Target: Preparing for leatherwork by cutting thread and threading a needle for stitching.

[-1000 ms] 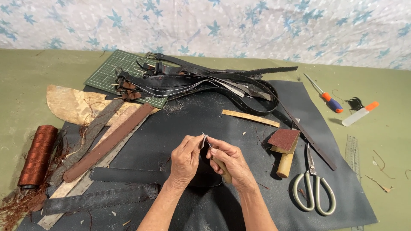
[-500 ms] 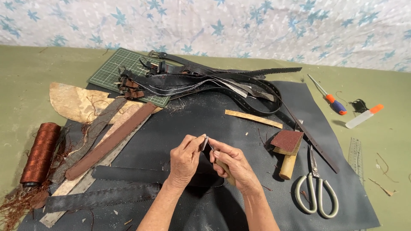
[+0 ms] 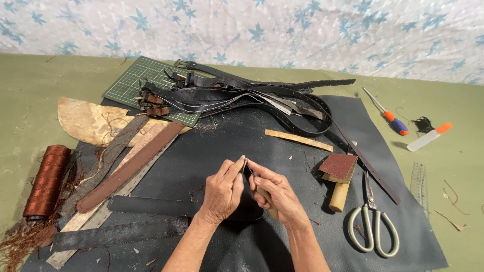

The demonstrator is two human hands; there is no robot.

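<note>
My left hand (image 3: 222, 194) pinches the top edge of a black leather piece (image 3: 247, 204), standing on the dark leather sheet (image 3: 242, 141) over the desk. My right hand (image 3: 277, 194) is closed around a wooden-handled tool (image 3: 265, 199), its tip against that edge. Scissors (image 3: 373, 226) lie well right.

Both forearms reach in from below, the hands meeting at the middle. The left hand (image 3: 222, 194) pinches with thumb and forefinger; the right hand (image 3: 277, 194) is curled closed, fingertips touching the left's.
</note>
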